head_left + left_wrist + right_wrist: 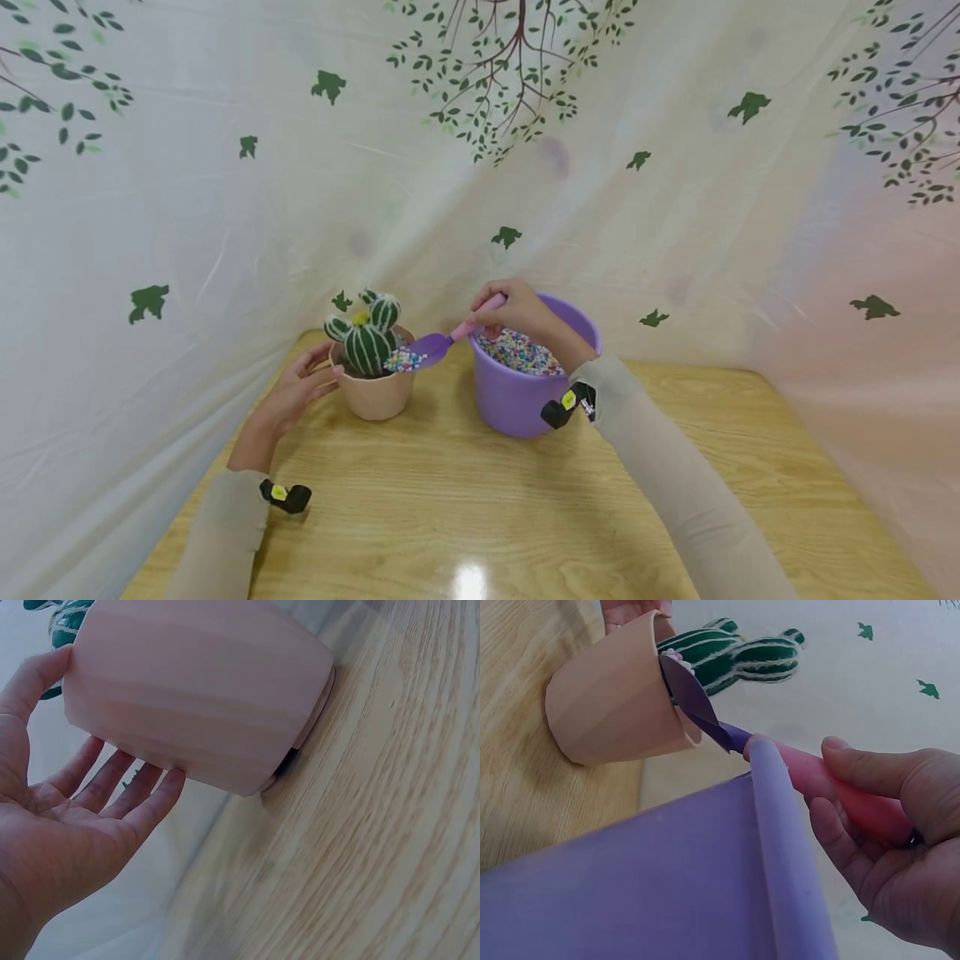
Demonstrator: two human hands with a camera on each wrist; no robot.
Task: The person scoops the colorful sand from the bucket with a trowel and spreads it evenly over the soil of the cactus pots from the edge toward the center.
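In the head view, my right hand [517, 310] is closed around the handle of the scoop [432, 349]; its beads [405, 359] are at the mouth of the pot [378, 400], just beside the cactus [367, 348]. The bucket [513, 404] stands near, to the right. I think a slow tipping is best, so that no beads jump outside.

In the left wrist view, my left hand [71, 817] is well open: the thumb and the 4 fingers are spread, touching the pot, the palm apart from it. This support should be gentle but steady, because a push could tilt the pot.

In the right wrist view, the scoop's handle crosses the bucket's rim; I cannot tell if they touch. Raising it a little would give freer turning.
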